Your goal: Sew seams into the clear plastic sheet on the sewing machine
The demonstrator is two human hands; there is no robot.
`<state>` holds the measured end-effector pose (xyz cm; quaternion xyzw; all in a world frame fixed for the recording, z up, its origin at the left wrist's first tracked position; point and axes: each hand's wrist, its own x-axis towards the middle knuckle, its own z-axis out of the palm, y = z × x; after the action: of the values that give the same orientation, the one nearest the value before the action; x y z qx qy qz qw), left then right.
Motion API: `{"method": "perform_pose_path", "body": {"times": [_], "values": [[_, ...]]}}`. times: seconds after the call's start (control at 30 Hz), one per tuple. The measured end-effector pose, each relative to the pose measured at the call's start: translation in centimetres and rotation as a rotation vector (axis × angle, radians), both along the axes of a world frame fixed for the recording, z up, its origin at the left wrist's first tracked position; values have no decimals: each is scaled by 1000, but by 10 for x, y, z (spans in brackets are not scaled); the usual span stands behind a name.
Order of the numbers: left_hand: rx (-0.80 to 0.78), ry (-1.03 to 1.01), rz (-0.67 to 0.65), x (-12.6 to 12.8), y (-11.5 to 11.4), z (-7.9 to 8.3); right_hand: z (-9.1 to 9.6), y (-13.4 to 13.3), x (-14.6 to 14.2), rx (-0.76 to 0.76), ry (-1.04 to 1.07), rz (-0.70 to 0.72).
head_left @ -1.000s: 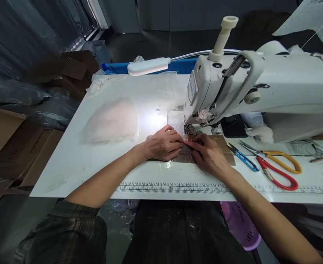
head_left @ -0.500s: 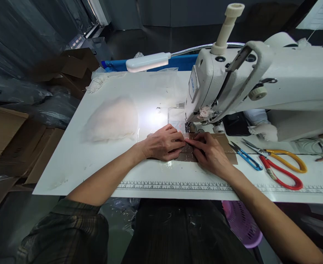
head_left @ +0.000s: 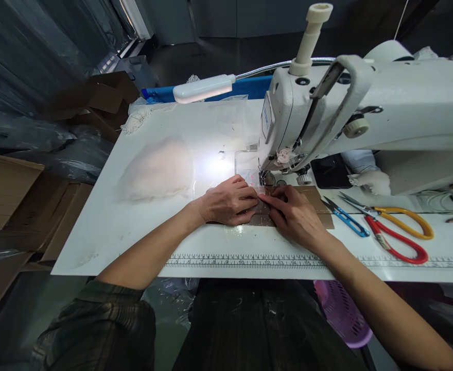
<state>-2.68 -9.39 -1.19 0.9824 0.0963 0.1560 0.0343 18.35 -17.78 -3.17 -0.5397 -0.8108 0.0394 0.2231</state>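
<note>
A thin see-through piece of fabric [head_left: 253, 179] lies by the presser foot [head_left: 264, 179] of a white sewing machine [head_left: 288, 118]. My left hand [head_left: 232, 202] rests on the table to the left of the foot, fingers curled and pressed together at the fabric's edge. Close beside it, my right hand [head_left: 294, 210] pinches the same edge, its index finger nearly meeting the left fingertips. Underneath both hands runs a flat brown strip [head_left: 319, 208]. The fingers hide much of the fabric between them.
Blue thread snips [head_left: 348, 219] and red-and-yellow scissors [head_left: 398, 232] lie right of my right hand. A pale, sheer heap [head_left: 159, 172] sits on the left. Above hangs a lamp [head_left: 203, 89]. A printed ruler [head_left: 245, 262] lines the front edge; a purple basket [head_left: 344, 314] is below.
Both hands stay in nearly the same place with the same grip. The view has shifted slightly, so the machine and table sit a little differently in the picture.
</note>
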Motion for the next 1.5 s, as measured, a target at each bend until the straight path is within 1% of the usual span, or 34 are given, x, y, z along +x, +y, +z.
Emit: {"method": "perform_pose_path", "body": {"times": [0.27, 0.47, 0.67, 0.77, 0.87, 1.13, 1.23, 1.37, 1.5], "values": [[66, 17, 13, 0, -4, 4, 2, -1, 0, 9, -81, 12], [86, 11, 5, -2, -4, 5, 5, 1, 2, -32, -106, 37], [42, 23, 4, -3, -1, 9, 10, 5, 1, -53, -113, 51], [0, 29, -5, -4, 2, 7, 13, 7, 0, -72, -155, 44], [-31, 52, 14, -5, 4, 6, 16, 10, -1, -102, -209, 29], [-40, 86, 63, -3, 9, 6, 23, 19, -2, -184, -341, -7], [-45, 85, 72, -3, 11, 5, 24, 20, -2, -200, -358, -29], [-62, 102, 93, -3, 12, 5, 21, 15, -3, -145, -277, -7], [-65, 113, 118, -2, 13, 5, 16, 13, -6, -81, -274, -44]]}}
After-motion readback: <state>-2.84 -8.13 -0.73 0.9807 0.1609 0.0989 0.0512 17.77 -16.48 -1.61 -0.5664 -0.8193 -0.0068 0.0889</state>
